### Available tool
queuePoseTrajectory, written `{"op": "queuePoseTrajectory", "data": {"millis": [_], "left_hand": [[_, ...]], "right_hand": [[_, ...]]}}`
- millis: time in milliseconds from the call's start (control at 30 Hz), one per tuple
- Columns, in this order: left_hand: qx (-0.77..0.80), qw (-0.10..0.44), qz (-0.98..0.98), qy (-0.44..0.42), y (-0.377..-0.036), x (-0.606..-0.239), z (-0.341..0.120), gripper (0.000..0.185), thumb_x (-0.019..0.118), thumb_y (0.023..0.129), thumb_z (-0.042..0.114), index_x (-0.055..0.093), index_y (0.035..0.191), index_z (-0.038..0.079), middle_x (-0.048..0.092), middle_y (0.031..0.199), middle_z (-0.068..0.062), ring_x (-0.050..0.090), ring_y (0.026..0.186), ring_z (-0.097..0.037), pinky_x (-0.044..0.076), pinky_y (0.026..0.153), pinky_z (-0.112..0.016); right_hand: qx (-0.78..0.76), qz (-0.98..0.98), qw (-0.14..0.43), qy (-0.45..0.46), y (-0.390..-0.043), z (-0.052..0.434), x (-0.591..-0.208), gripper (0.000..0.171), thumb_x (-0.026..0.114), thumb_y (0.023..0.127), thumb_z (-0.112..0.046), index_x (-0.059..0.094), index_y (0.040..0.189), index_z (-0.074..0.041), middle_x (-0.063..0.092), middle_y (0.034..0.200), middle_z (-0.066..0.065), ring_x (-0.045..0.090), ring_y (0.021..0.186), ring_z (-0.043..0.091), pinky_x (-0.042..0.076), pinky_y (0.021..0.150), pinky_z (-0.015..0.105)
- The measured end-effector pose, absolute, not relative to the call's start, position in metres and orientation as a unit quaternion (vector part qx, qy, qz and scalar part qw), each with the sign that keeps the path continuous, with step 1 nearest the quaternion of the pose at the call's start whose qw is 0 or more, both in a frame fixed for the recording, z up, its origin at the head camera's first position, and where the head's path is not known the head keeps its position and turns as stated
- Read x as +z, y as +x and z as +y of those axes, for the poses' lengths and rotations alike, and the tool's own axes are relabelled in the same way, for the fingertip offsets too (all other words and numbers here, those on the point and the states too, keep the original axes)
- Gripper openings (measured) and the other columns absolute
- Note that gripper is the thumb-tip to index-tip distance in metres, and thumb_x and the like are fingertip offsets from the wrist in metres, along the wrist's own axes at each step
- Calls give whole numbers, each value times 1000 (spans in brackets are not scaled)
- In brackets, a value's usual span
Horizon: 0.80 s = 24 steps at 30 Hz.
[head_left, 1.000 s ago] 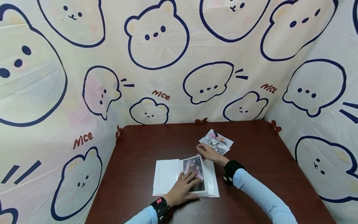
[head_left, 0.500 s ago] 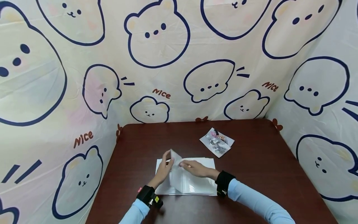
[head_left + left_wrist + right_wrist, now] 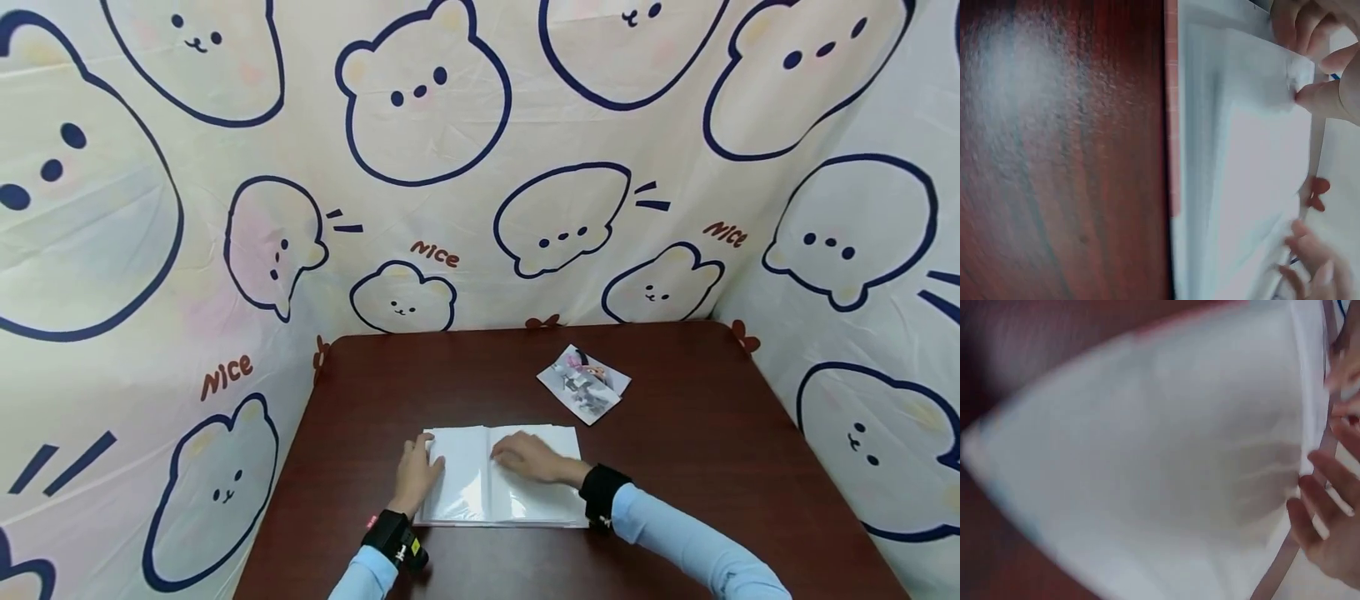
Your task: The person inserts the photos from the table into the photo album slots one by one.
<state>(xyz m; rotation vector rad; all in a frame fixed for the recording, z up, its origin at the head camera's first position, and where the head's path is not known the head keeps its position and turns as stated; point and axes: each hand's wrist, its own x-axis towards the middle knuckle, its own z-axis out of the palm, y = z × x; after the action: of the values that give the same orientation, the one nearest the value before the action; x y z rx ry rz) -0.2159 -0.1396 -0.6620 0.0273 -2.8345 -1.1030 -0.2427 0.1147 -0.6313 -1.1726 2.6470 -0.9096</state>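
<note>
An open photo album (image 3: 465, 483) with white pages in clear sleeves lies on the table. My left hand (image 3: 415, 477) holds its left edge, the thumb on the page. In the left wrist view the left thumb (image 3: 1319, 99) presses the glossy sleeve, and the fingers curl by the page's edge. Over the right-hand page, near the spine, my right hand (image 3: 534, 458) rests with loosely bent fingers. The right wrist view shows the right hand (image 3: 1329, 519) beside a blurred white page (image 3: 1147, 456). Whether its fingertips touch the page is unclear.
Beyond the album, a few overlapping loose photos (image 3: 581, 387) lie on the dark brown table (image 3: 675, 400). A cloth (image 3: 420, 208) printed with bear outlines hangs behind the table and along both sides.
The page with the dark photo turned over to the left and now lies flat. My left hand moved left to the album's edge; my right hand came from near the loose photos onto the right-hand page.
</note>
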Motion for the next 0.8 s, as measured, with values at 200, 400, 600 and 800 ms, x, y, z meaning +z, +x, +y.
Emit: {"op": "queuePoseTrajectory", "data": {"millis": [200,400,600,800], "left_hand": [[-249,181,-946,-105,-209,-665,-111,25,70,84,13,67,109,7,57,101,-15,52,91,-31,42,68,-41],[-197,208,-921,-265,-196,-674,-81,23,66,88,20,66,111,14,63,116,-12,56,111,-32,46,81,-46],[-120,155,-902,-385,-183,-679,-65,35,55,95,34,60,127,20,50,141,-11,41,134,-33,35,98,-64],[-95,98,-916,-378,-181,-681,-64,42,45,100,41,52,137,25,38,151,-5,32,140,-28,27,102,-68]], "right_hand": [[-313,918,-10,-244,-288,168,-626,17,62,92,-12,71,103,-3,69,101,8,63,96,26,49,82,43],[-243,965,-11,-99,-322,218,-632,28,63,90,-16,67,113,0,66,111,17,60,103,35,50,82,51],[-197,979,56,19,-326,252,-637,59,62,92,-31,46,136,5,39,137,32,39,124,49,38,94,63],[-185,977,102,28,-325,269,-642,78,63,88,-39,32,142,8,31,141,36,29,128,53,31,99,66]]}}
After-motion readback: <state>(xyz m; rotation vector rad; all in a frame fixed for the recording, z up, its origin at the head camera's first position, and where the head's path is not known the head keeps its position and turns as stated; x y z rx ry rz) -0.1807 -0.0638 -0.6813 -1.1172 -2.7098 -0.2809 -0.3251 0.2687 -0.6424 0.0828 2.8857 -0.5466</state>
